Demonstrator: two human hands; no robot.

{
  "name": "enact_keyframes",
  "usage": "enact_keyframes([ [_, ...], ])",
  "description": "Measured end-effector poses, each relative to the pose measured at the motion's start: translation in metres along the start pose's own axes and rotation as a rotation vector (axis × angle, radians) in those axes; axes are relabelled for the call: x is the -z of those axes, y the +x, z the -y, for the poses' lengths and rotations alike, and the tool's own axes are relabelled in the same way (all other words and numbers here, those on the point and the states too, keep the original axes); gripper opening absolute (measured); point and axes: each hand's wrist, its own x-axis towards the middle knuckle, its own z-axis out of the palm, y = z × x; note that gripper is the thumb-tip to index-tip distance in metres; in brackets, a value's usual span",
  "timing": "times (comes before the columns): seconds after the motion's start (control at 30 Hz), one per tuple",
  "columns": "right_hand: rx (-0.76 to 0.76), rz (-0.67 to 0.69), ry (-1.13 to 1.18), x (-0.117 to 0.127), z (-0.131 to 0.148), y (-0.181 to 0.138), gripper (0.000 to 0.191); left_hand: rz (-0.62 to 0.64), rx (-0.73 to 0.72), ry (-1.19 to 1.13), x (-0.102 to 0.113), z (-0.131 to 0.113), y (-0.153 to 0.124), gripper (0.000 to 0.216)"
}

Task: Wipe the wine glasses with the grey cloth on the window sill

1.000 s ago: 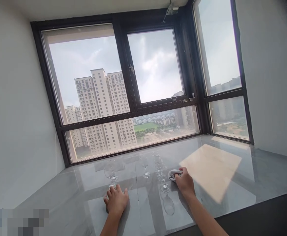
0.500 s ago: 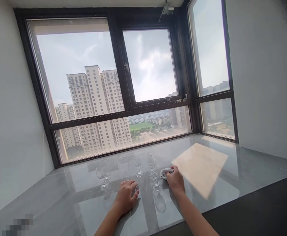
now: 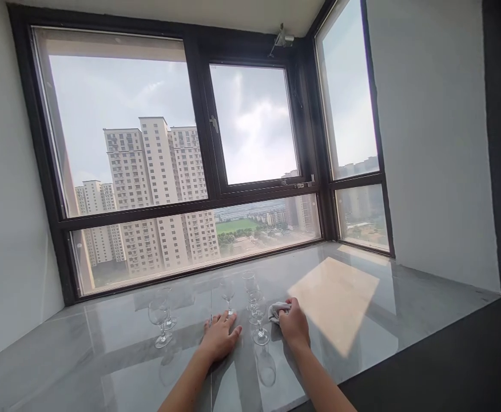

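Clear stemmed glasses stand upright on the glossy grey windowsill [image 3: 349,366]. My left hand [image 3: 221,337] lies low over the sill, fingers spread and thumb out, with nothing in it. Its fingertips overlap the foot of the middle glass [image 3: 228,290]; whether they touch it I cannot tell. My right hand [image 3: 294,325] is closed on a crumpled pale grey cloth [image 3: 277,312]. Just left of the cloth, several glasses stand in a cluster, the nearest glass [image 3: 261,333] in front. Left of my left hand is a pair, its front glass [image 3: 159,316] partly covering the rear glass [image 3: 171,303].
A dark-framed window [image 3: 134,213] runs behind the sill and turns a corner at the right. A bright sunlit patch [image 3: 338,297] lies right of my right hand. White walls [image 3: 434,143] close off both sides. The sill's front edge drops to a dark surface at lower right.
The view has shifted, so the scene sits further left. My left hand has reached forward, closer to the middle glass. My right hand still holds the cloth beside the cluster.
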Motion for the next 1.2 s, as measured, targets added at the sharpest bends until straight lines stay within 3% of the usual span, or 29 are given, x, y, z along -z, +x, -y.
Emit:
enact_keyframes([
  [0.13, -0.011, -0.003, -0.007, -0.001, 0.0, 0.001, 0.02, -0.017, 0.014, -0.013, -0.001, 0.01, -0.022, 0.063],
  [0.4, -0.004, -0.006, 0.004, -0.006, -0.006, 0.004, 0.025, -0.078, 0.114, 0.0, 0.009, 0.048, -0.109, 0.064],
  [0.63, 0.008, 0.032, 0.008, -0.004, -0.008, 0.003, 0.026, -0.066, 0.266, 0.059, 0.021, 0.095, -0.15, 0.063],
  [0.83, 0.002, 0.034, -0.019, -0.006, -0.009, 0.004, 0.029, -0.103, 0.38, 0.107, 0.021, 0.119, -0.168, 0.062],
  [1.2, 0.009, 0.036, -0.039, -0.007, -0.011, 0.005, 0.03, -0.131, 0.403, 0.138, 0.025, 0.11, -0.171, 0.064],
])
